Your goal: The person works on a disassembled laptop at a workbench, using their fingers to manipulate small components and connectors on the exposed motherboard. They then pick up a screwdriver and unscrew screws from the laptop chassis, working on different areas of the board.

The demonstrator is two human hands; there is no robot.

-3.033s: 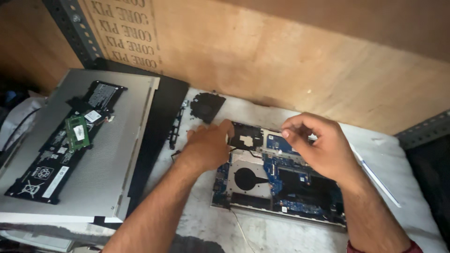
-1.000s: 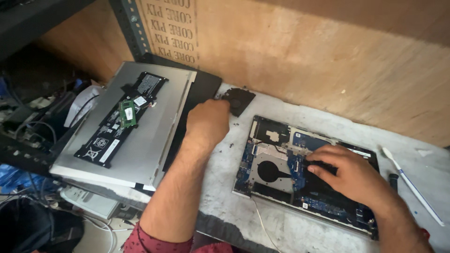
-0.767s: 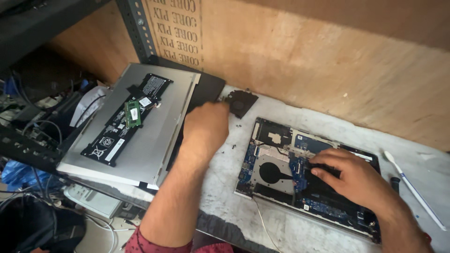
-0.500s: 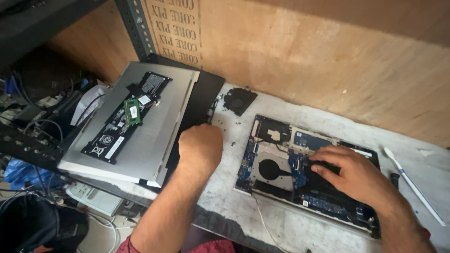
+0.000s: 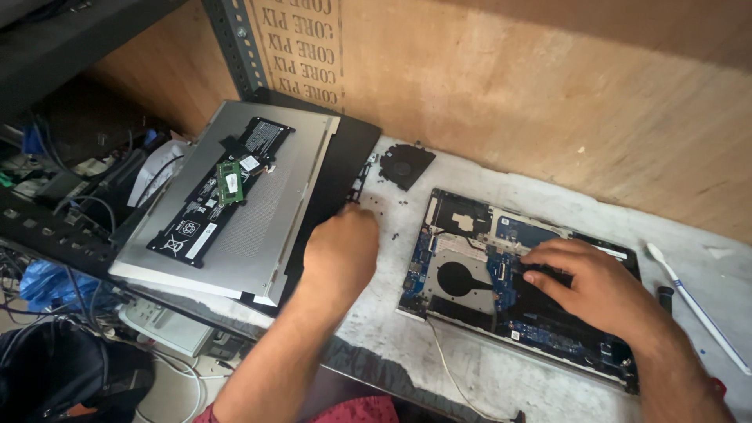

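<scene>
Opened laptop chassis (image 5: 501, 274) lies flat on the grey tabletop (image 5: 439, 360), right of centre, blue circuit board and a round fan cut-out exposed. Right hand (image 5: 595, 290) rests on its dark middle section, palm down, fingers extended and pressed to the board; it has hold of nothing that can be seen.

Left hand (image 5: 341, 254) is on the tabletop just left of the chassis, curled into a loose fist, knuckles up, beside the edge of a black panel (image 5: 337, 172). Whether anything sits inside the fist cannot be told. Small dark screws (image 5: 389, 211) lie scattered on the tabletop just beyond this hand.

A silver laptop cover (image 5: 274, 211) lies over the black panel at left. On it: a long black battery (image 5: 223, 192) with white rectangular labels, and a small green memory stick (image 5: 229, 182) resting across it.

A black cooling fan (image 5: 403, 164) sits near the back wall, apart from the chassis. White plastic tool with blue handle (image 5: 693, 305) lies at far right. Black stencilled lettering panel on the plywood wall (image 5: 301, 39), top centre.
</scene>
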